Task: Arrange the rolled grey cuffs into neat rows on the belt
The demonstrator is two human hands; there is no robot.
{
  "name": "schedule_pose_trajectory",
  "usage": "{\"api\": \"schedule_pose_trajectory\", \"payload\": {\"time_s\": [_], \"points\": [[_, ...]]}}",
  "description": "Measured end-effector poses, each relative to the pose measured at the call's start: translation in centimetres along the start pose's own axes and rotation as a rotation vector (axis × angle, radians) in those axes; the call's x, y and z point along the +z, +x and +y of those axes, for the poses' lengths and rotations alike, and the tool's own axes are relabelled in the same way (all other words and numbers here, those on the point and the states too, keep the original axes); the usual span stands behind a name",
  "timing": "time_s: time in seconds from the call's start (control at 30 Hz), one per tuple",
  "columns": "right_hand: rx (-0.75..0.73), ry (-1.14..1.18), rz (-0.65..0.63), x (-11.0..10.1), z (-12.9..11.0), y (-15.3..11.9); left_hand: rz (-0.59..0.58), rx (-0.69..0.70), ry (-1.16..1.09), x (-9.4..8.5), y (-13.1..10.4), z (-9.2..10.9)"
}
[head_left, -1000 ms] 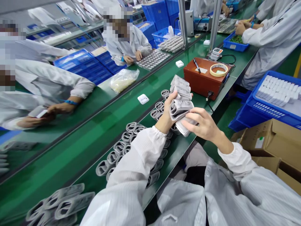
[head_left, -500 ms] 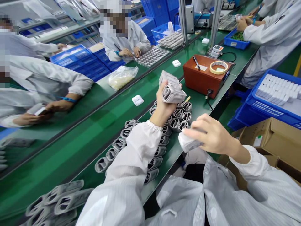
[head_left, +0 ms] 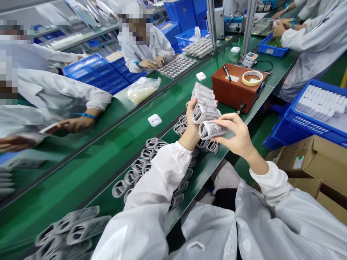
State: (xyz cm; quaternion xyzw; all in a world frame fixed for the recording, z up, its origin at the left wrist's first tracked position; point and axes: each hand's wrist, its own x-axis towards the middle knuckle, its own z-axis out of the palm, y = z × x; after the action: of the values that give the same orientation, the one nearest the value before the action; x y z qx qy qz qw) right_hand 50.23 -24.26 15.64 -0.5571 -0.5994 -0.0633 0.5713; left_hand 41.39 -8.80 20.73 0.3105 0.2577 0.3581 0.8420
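Observation:
My left hand (head_left: pixel 191 122) is closed around a row of several rolled grey fabric cuffs (head_left: pixel 204 95), held up over the green bench. Between the thumb and fingers of my right hand (head_left: pixel 237 135) is one more rolled cuff (head_left: pixel 210 130), its open end facing left. That cuff is right against the near end of the row in my left hand. Below my forearms, many similar rolled cuffs (head_left: pixel 138 166) stand on end on the bench, partly hidden by my left sleeve. A looser pile of cuffs (head_left: pixel 81 229) lies at the lower left.
A brown box (head_left: pixel 230 92) bearing a tape roll (head_left: pixel 252 77) and a pen stands beyond my hands. White square parts (head_left: pixel 155 120) lie on the green belt (head_left: pixel 108 159). Blue crates (head_left: pixel 320 119) and cartons (head_left: pixel 311 159) are at right. Co-workers sit opposite and far right.
My right hand has moved up and left, bringing its cuff against the row in my left hand. My left hand has shifted slightly right. White parts on the belt have slid left.

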Motion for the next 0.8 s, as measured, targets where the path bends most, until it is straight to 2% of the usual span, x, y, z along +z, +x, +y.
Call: {"api": "schedule_pose_trajectory", "payload": {"time_s": [0.1, 0.17, 0.3, 0.43, 0.63, 0.8], "points": [[0.026, -0.071, 0.047, 0.5, 0.9, 0.0, -0.066, -0.035, 0.0, -0.1, -0.2, -0.4], [0.033, -0.084, 0.053, 0.8, 1.2, -0.1, -0.069, -0.025, -0.003, -0.3, -0.1, -0.6], [0.039, 0.007, 0.112, 1.6, 1.0, -0.6, -0.092, -0.021, -0.004, -0.8, 0.5, -1.0], [0.124, 0.061, 0.154, 2.1, 0.6, -0.9, -0.1, 0.0, -0.016, -0.9, 1.1, -1.4], [0.047, 0.145, 0.228, 2.2, 1.3, -0.9, -0.101, -0.02, 0.025, -0.7, 1.1, -1.6], [0.173, 0.207, 0.235, 2.5, 2.8, -1.6, -0.18, 0.021, 0.145, -0.5, 2.0, -1.9]]}}
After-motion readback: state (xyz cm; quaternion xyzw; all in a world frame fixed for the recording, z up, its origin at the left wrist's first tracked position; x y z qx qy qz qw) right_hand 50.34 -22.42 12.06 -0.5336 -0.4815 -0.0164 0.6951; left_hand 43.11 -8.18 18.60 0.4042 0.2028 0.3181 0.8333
